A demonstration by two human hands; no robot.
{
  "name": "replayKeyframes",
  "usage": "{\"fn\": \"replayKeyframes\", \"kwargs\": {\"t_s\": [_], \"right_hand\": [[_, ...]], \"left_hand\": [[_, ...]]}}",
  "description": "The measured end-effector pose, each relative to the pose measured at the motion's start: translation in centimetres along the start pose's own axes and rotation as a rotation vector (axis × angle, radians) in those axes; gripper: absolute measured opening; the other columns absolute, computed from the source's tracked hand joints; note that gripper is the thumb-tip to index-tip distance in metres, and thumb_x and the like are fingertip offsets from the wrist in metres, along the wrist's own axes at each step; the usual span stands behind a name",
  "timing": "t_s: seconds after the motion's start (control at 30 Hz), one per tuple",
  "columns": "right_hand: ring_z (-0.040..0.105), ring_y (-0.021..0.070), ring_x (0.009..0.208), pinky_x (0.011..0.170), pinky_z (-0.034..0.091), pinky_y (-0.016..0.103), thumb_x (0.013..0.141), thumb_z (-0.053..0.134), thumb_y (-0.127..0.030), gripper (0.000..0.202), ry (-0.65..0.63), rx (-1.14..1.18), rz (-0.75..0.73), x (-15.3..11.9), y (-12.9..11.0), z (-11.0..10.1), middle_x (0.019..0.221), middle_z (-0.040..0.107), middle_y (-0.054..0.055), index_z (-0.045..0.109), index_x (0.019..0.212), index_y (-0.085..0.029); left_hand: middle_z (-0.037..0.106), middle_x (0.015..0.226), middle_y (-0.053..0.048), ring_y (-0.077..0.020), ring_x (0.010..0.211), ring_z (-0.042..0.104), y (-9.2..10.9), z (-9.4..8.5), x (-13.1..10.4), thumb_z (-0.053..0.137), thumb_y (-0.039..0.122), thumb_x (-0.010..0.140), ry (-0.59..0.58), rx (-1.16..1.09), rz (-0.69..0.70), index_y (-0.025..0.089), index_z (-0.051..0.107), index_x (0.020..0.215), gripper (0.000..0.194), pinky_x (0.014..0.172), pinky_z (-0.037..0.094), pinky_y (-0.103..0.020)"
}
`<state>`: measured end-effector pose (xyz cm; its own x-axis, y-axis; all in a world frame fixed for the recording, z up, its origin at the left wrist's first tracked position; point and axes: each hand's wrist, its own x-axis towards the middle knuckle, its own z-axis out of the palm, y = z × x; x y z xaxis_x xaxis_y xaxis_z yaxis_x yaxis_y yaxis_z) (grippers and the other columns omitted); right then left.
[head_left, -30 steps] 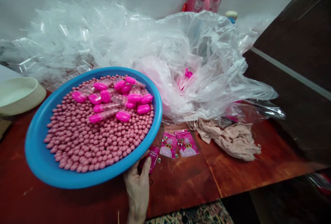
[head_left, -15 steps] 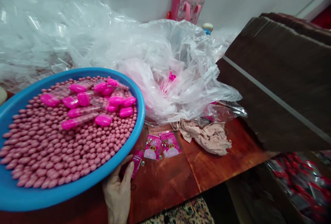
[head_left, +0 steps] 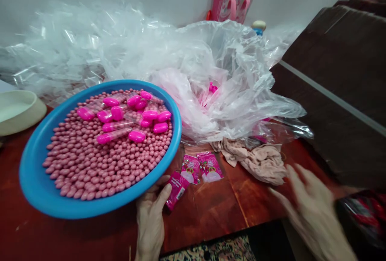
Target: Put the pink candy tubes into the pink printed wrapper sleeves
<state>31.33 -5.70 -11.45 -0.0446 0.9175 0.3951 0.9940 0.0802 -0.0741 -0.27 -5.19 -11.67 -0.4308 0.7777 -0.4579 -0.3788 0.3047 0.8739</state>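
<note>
My left hand (head_left: 151,216) is beneath the right rim of a blue basin (head_left: 90,212), thumb and fingers closed on the edge of a small pink packet (head_left: 177,190). Some of those fingers are hidden. Two similar packets, a left one (head_left: 190,167) and a right one (head_left: 209,167), lie just beyond it on the table. Pink round candies (head_left: 90,164) fill the basin, with several clear tubes with bright pink caps (head_left: 137,135) on top. My right hand (head_left: 310,208), blurred, is open with fingers apart beside a crumpled beige cloth (head_left: 265,164).
Clear plastic bags (head_left: 235,60) heap along the wall behind the basin. A dark cardboard stack (head_left: 340,88) with a pale strap stands at right. An off-white dish (head_left: 21,112) sits at far left. The table's (head_left: 211,216) front edge runs below, and a pink bag (head_left: 232,3) is at the back.
My right hand has come into view at the right. The packet at my left hand is turned and now shows more of itself, overlapping its neighbour. The view has shifted left.
</note>
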Motion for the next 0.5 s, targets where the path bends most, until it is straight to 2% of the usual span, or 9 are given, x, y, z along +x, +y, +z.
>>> {"fn": "replayKeyframes", "kwargs": {"t_s": [0.03,0.1,0.2,0.27,0.33,0.37,0.43,0.47,0.5], "right_hand": [[0.055,0.0358,0.096,0.077,0.046,0.051,0.096,0.022,-0.046,0.056,0.005,-0.027,-0.030,1.2,0.0,1.5,0.106,0.060,0.026,0.061,0.104,-0.008],[0.054,0.0342,0.083,0.071,0.044,0.050,0.097,0.019,-0.033,0.051,0.010,-0.070,-0.014,3.3,0.2,3.9,0.096,0.061,0.026,0.064,0.093,-0.009],[0.051,0.0280,0.065,0.058,0.042,0.041,0.097,0.023,-0.035,0.047,0.001,-0.084,-0.016,5.4,1.1,5.5,0.087,0.065,0.020,0.063,0.090,-0.011],[0.050,0.0255,0.060,0.055,0.042,0.038,0.097,0.024,-0.039,0.048,-0.008,-0.073,-0.028,5.9,1.4,5.2,0.086,0.067,0.017,0.063,0.089,-0.013],[0.052,0.0268,0.064,0.058,0.044,0.040,0.096,0.024,-0.042,0.050,0.001,-0.077,-0.026,5.6,0.7,4.1,0.086,0.066,0.018,0.064,0.087,-0.013],[0.054,0.0292,0.068,0.062,0.045,0.043,0.095,0.026,-0.044,0.051,0.010,-0.083,-0.028,5.3,-0.2,3.3,0.088,0.065,0.020,0.065,0.088,-0.012],[0.052,0.0389,0.094,0.075,0.044,0.053,0.091,0.037,-0.050,0.052,0.068,-0.089,-0.015,4.4,-3.1,1.5,0.112,0.057,0.026,0.060,0.110,-0.007],[0.048,0.0392,0.107,0.086,0.041,0.054,0.090,0.042,-0.049,0.053,0.044,-0.049,-0.075,4.0,-4.9,0.6,0.125,0.050,0.024,0.053,0.124,-0.009],[0.044,0.0390,0.115,0.091,0.039,0.055,0.090,0.049,-0.043,0.053,0.006,0.074,-0.202,3.6,-6.8,-0.2,0.130,0.046,0.023,0.046,0.131,-0.010]], "left_hand": [[0.074,0.081,-0.001,-0.0173,0.078,0.066,0.3,0.2,-0.2,0.081,0.030,0.058,-0.024,-0.047,-0.041,0.019,0.073,0.080,0.026,0.075,0.053,-0.029],[0.074,0.077,-0.001,-0.0154,0.072,0.066,0.8,0.6,-0.7,0.083,0.029,0.055,-0.070,-0.121,-0.123,0.018,0.073,0.078,0.028,0.069,0.054,-0.027],[0.073,0.073,-0.001,-0.0127,0.067,0.065,1.3,0.9,-1.0,0.084,0.026,0.053,-0.122,-0.191,-0.216,0.017,0.073,0.077,0.028,0.064,0.053,-0.023],[0.072,0.072,0.000,-0.0115,0.066,0.064,1.5,0.9,-1.0,0.084,0.024,0.054,-0.147,-0.218,-0.250,0.017,0.073,0.076,0.026,0.063,0.052,-0.021],[0.072,0.072,0.000,-0.0113,0.066,0.064,1.6,0.9,-1.0,0.084,0.023,0.055,-0.171,-0.232,-0.273,0.017,0.073,0.077,0.025,0.062,0.052,-0.020],[0.072,0.072,-0.001,-0.0114,0.066,0.064,1.6,0.9,-0.9,0.084,0.022,0.055,-0.180,-0.237,-0.281,0.016,0.073,0.077,0.025,0.062,0.052,-0.020],[0.073,0.074,-0.001,-0.0115,0.068,0.064,1.6,1.0,-0.9,0.083,0.021,0.057,-0.194,-0.243,-0.292,0.016,0.073,0.077,0.024,0.063,0.051,-0.019],[0.073,0.075,-0.001,-0.0115,0.069,0.064,1.6,1.1,-0.9,0.083,0.021,0.058,-0.201,-0.245,-0.296,0.016,0.073,0.078,0.023,0.064,0.051,-0.019],[0.073,0.077,-0.001,-0.0118,0.070,0.064,1.6,1.1,-1.0,0.082,0.021,0.058,-0.212,-0.245,-0.301,0.017,0.073,0.078,0.022,0.065,0.052,-0.019]]}}
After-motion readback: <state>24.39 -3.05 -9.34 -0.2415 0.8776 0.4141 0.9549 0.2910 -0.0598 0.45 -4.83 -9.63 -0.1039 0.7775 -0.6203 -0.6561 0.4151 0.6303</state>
